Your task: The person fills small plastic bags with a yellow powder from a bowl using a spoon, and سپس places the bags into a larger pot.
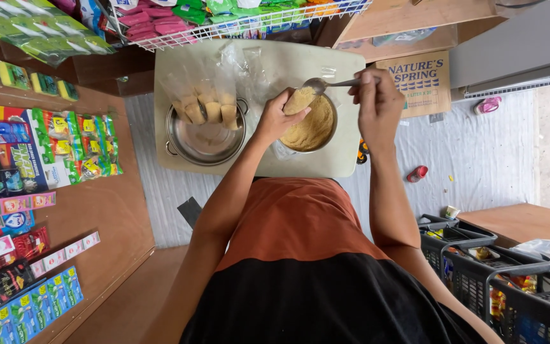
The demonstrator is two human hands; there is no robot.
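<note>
Near the top middle of the frame, the left hand (281,114) is gripping a small bag (300,100) over the bowl of brown powder (312,124) so spills fall in, while the right hand (377,102) is pinching a spoon (326,83) above it.

Wooden shelves (106,210) left, pale floor covering (479,153), dark baskets (479,267) right, daylight

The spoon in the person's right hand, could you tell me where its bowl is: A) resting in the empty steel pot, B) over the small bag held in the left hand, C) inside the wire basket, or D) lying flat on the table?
B: the spoon, gripped by the right hand, has its bowl above the small bag of brown powder that the left hand holds over the filled bowl.
</note>
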